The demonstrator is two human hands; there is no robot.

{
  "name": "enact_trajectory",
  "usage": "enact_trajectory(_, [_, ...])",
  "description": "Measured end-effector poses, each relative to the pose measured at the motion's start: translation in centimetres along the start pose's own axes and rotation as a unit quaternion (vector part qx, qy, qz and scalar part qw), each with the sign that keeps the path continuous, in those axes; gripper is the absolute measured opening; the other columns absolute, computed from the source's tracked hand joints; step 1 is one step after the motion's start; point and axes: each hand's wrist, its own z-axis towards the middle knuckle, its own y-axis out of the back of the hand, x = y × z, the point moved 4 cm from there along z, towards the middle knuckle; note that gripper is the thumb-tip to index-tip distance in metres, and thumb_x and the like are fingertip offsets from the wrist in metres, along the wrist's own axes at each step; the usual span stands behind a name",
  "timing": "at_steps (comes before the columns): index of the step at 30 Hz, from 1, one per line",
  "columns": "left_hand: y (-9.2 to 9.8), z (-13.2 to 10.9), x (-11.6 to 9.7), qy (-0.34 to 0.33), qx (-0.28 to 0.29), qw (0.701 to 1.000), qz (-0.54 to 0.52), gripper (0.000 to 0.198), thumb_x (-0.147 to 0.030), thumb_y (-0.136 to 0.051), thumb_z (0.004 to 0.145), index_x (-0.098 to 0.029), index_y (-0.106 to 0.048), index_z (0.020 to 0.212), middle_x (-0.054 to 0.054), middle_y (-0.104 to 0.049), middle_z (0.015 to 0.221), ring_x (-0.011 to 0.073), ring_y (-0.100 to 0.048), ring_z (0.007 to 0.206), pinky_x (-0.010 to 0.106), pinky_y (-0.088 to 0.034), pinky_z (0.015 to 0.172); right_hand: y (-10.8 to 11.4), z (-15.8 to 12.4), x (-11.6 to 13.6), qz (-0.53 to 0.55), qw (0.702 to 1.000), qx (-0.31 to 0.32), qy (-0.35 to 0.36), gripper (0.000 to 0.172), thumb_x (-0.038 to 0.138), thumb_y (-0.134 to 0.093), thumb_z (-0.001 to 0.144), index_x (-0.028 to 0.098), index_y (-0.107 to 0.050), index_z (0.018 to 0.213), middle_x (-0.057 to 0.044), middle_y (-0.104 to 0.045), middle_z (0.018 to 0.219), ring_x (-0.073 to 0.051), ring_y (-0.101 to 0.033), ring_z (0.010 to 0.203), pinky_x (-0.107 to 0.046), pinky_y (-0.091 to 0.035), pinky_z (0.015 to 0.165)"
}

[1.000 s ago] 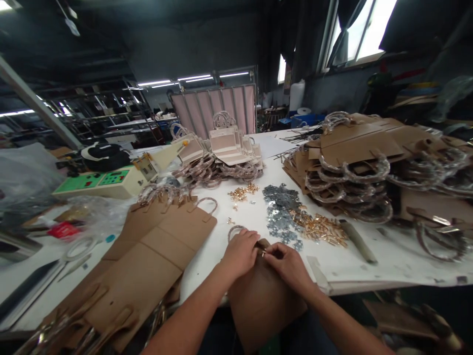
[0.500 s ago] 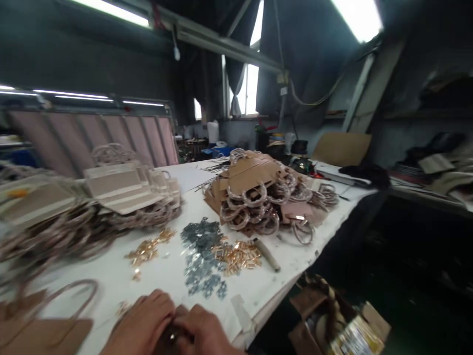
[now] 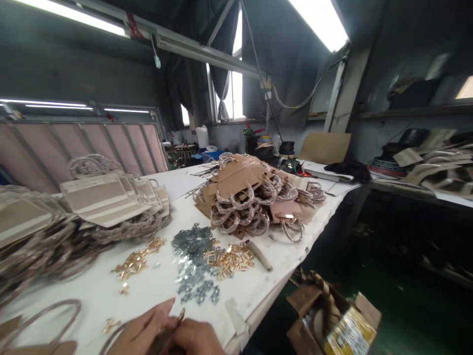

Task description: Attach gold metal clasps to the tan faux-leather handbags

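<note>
Both my hands are at the bottom edge of the view, close together over the white table [image 3: 254, 291]. My left hand [image 3: 142, 330] has its fingers pinched on a thin brown bag tab [image 3: 166, 335]. My right hand [image 3: 197, 340] presses against the same piece; its fingers are mostly cut off. A curved bag handle [image 3: 40, 315] lies to the left of my hands. Just beyond them lie small gold metal fittings [image 3: 231, 259] and a patch of grey metal plates [image 3: 194, 268].
A heap of brown bag panels with handles [image 3: 251, 199] sits at the table's far right. Striped beige bags [image 3: 103, 197] are piled on the left. A short rod [image 3: 258, 254] lies by the fittings. Cardboard boxes [image 3: 332, 315] stand on the floor right of the table edge.
The view has swung up and to the right, away from the brown panels on the left. My hands have dropped to the bottom edge, still together on the brown piece.
</note>
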Motion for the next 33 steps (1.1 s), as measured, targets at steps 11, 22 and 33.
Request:
enact_trajectory(11, [-1.5,-4.3,3.3,-0.068,-0.12,0.982,0.127,0.041,-0.044,-0.037,0.102,-0.018,-0.068,0.11,0.011,-0.074,0.114,0.0258,-0.067,0.11,0.039,-0.05,0.099,3.2,-1.7,0.2,0.156,0.975,-0.066,-0.143,0.018,0.051,-0.064,0.092,0.034,-0.071,0.09,-0.007,-0.075,0.111,-0.036,-0.067,0.112,-0.054,-0.049,0.106])
enact_trajectory(22, [-2.0,-4.3,5.8,0.015,-0.088,0.966,0.244,0.044,-0.044,-0.079,0.072,-0.021,-0.064,0.106,0.009,-0.071,0.103,0.0294,-0.067,0.094,0.036,-0.047,0.076,3.1,-1.9,-0.4,0.117,0.969,-0.014,-0.218,0.029,0.049,-0.069,0.086,0.024,-0.078,0.096,-0.005,-0.077,0.089,-0.026,-0.071,0.082,-0.039,-0.054,0.081])
enact_trajectory(33, [-1.8,-3.7,5.3,0.051,-0.063,0.974,0.212,0.041,-0.043,-0.081,0.066,-0.025,-0.058,0.094,0.001,-0.068,0.085,0.0246,-0.064,0.08,0.03,-0.035,0.062,4.2,0.6,-1.2,0.03,0.972,0.12,-0.201,0.027,0.046,-0.064,0.085,0.022,-0.076,0.094,-0.001,-0.074,0.073,-0.02,-0.069,0.065,-0.032,-0.05,0.066])
